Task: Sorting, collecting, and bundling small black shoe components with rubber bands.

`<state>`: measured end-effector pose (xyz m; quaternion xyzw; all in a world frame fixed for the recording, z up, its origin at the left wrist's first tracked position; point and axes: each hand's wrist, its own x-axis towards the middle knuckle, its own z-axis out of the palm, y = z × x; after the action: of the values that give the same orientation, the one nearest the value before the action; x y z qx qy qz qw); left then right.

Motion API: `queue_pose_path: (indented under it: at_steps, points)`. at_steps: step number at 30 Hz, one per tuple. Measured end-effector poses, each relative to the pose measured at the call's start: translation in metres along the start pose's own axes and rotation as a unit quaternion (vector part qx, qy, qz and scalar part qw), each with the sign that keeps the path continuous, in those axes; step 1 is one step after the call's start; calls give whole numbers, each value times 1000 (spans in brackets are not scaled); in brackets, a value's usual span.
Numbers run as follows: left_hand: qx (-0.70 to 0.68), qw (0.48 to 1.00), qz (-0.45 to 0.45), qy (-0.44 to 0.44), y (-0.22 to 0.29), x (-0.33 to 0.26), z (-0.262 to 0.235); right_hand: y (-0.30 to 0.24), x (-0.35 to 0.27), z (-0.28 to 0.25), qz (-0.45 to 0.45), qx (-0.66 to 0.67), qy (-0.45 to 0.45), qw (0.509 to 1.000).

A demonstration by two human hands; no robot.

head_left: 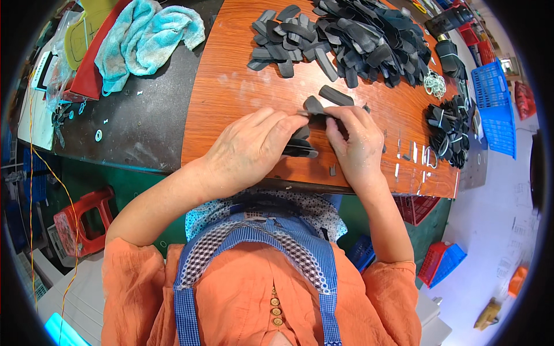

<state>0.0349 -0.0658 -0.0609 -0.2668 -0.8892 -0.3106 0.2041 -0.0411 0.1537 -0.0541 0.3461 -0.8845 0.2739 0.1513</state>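
Note:
Just above the table edge, my left hand (245, 144) is closed, its thumb and fingertips meeting at the end of a dark grey curved strip (313, 105). My right hand (359, 138) pinches the other side of this strip between thumb and fingers. A small bunch of similar black strips (300, 149) shows under the left palm; whether that hand grips it or it rests on the table, I cannot tell. One loose black strip (336, 96) lies just beyond the right fingers. Farther back sits a large heap of black strips (369, 43), with a smaller pile (283, 37) at its left.
Bundles of banded black strips (449, 130) and a tangle of pale rubber bands (434, 85) lie at the right. Small offcuts (415, 153) are scattered near the right edge. A blue towel (147, 40) and a red bin (92, 69) occupy the dark left-hand surface. Blue baskets (494, 109) stand beyond.

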Motion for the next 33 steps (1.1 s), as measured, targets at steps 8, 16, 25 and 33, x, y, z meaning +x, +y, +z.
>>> queue_pose_path:
  at_steps: [8, 16, 25, 33]
  points:
    - [48, 997, 56, 25, 20, 29, 6, -6, 0, -5, 29, 86, 4, 996]
    - [27, 995, 2, -101, 4, 33, 6, 17, 10, -17, 91, 67, -7, 994]
    - [3, 994, -20, -106, 9, 18, 3, 28, 52, 2, 138, 92, -108, 980]
    - [64, 997, -22, -35, 2, 26, 4, 31, 69, 15, 60, -62, -101, 991]
